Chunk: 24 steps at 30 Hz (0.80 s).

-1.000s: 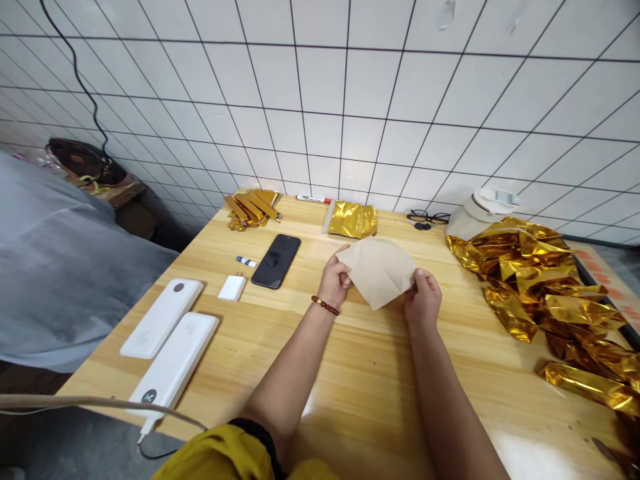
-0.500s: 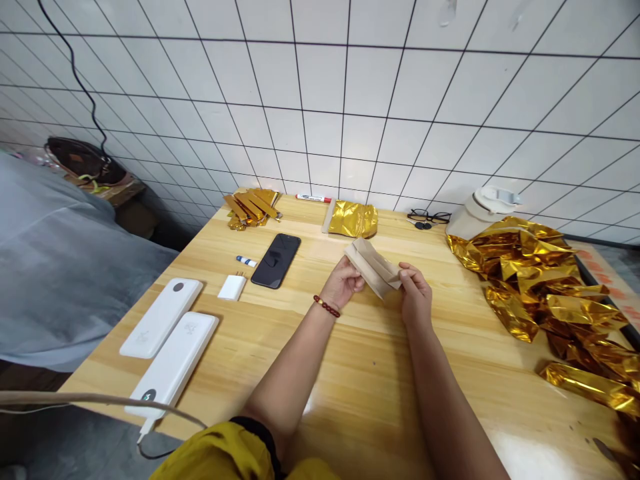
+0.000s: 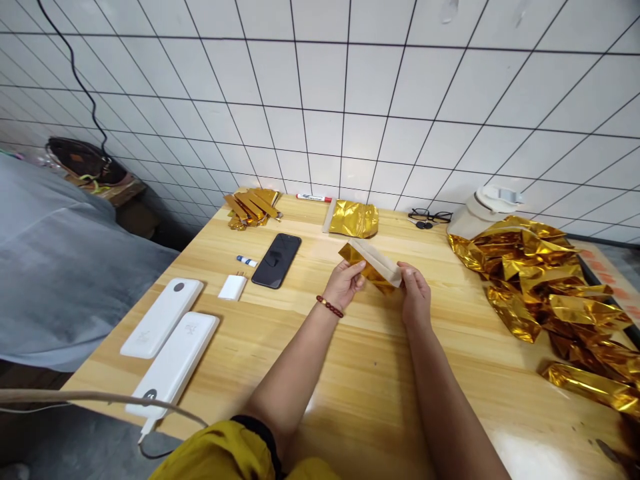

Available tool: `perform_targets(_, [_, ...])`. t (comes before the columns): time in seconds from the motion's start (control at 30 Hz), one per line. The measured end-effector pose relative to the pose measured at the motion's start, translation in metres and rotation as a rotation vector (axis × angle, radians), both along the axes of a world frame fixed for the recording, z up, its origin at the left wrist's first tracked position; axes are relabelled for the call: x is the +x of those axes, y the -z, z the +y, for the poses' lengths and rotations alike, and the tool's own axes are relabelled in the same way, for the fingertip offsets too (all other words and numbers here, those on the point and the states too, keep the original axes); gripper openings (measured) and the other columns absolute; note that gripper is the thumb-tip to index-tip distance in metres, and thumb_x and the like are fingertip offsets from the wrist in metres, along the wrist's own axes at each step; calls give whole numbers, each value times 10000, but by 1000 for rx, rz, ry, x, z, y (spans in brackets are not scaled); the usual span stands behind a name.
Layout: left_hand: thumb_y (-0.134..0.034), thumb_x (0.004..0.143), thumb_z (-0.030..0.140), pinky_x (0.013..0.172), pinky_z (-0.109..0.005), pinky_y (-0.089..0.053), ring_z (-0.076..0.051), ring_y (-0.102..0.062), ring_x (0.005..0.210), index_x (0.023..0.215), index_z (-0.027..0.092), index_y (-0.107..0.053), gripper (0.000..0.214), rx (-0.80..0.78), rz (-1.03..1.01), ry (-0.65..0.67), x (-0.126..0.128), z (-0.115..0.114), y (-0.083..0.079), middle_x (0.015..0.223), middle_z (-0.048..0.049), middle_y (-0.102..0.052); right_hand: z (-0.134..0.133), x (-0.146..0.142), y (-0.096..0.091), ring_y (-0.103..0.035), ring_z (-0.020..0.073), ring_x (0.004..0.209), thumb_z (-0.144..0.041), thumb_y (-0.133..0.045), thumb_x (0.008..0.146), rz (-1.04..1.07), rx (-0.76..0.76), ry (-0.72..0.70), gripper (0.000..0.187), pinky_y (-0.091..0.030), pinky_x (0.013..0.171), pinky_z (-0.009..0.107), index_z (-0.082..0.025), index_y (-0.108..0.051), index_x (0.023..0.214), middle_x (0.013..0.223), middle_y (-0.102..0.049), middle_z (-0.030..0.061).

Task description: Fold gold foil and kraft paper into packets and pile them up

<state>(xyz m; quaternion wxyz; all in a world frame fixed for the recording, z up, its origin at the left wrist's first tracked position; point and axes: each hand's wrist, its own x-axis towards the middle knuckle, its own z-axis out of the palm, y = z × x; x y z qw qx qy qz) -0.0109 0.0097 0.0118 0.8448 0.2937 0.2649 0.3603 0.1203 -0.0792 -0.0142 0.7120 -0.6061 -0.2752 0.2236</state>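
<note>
Between my hands, above the wooden table, is a sheet of gold foil paper [image 3: 379, 259] with a pale tan back, partly folded over so that a gold strip shows along its near left side. My left hand [image 3: 345, 283], a beaded bracelet at its wrist, pinches the gold strip with its thumb on top. At the paper's right end my right hand [image 3: 415, 292] grips the pale corner between thumb and fingers. Beyond my hands lies a flat stack of gold foil paper [image 3: 354, 220] with a pale left edge.
Folded gold strips [image 3: 253, 208] lie at the back left, near a marker [image 3: 313, 197]. A phone [image 3: 277, 260], a charger [image 3: 233, 287] and white power banks [image 3: 173, 363] are at left. Glasses [image 3: 430, 216], a white tumbler [image 3: 483, 208] and large gold foil shapes [image 3: 540, 280] occupy the right.
The paper's left side has been folded over: before, only its tan face showed, and now a gold strip is visible under my left thumb. My hands have barely moved.
</note>
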Motion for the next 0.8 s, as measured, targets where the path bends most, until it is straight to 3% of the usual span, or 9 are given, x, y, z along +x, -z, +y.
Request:
perform_targets(0.13, [-850, 554, 269, 381, -156, -224, -4, -346, 384, 718, 154, -524, 382, -125, -82, -76, -3, 4, -1, 523, 88, -459, -2, -1, -2, -588, 170, 794, -526, -641, 771, 67, 23, -91, 417, -453, 787, 331, -214, -655, 1048, 839, -653, 28])
perform_targets(0.3, [-839, 596, 290, 382, -159, -218, -15, -346, 379, 687, 162, -487, 386, -182, -98, -103, -3, 4, -1, 478, 102, -391, 0, -5, 0, -620, 189, 902, -391, -826, 601, -67, -26, -176, 635, -472, 852, 362, -254, -585, 1172, 1097, -654, 51])
perform_targets(0.37, [-842, 589, 306, 381, -164, -214, -15, -345, 376, 701, 159, -500, 389, -150, -108, -79, -2, 3, -1, 487, 98, -417, 1, -7, 2, -624, 186, 889, -380, -820, 612, -104, -37, -196, 607, -476, 847, 364, -237, -598, 1158, 1054, -674, 50])
perform_targets(0.47, [-850, 567, 333, 380, -174, -202, -15, -343, 366, 710, 154, -527, 396, -60, -73, -55, -2, 2, -1, 498, 88, -450, 0, -8, 1, -610, 157, 730, -421, -753, 691, -50, -57, -179, 344, -484, 729, 322, -204, -674, 947, 832, -695, 23])
perform_targets(0.53, [-846, 561, 364, 378, -182, -196, -19, -347, 358, 705, 150, -554, 391, 17, -3, -62, -1, 0, -1, 485, 80, -458, -1, -9, -2, -588, 147, 664, -432, -743, 693, -1, -60, -161, 283, -471, 665, 301, -200, -684, 844, 754, -686, 12])
perform_targets(0.7, [-822, 566, 440, 385, -208, -223, -44, -382, 353, 575, 133, -575, 395, 244, 229, -65, 3, -9, -1, 419, 42, -465, -5, -9, -9, -600, 171, 682, -420, -725, 696, 47, -56, -230, 279, -472, 621, 300, -211, -695, 880, 802, -707, 27])
perform_targets(0.8, [-816, 570, 454, 389, -208, -235, -48, -396, 363, 560, 132, -570, 405, 238, 259, -99, 5, -10, -1, 432, 28, -490, -4, -6, -9, -612, 180, 680, -404, -640, 733, 127, 0, -228, 306, -484, 624, 318, -205, -692, 959, 806, -706, 38])
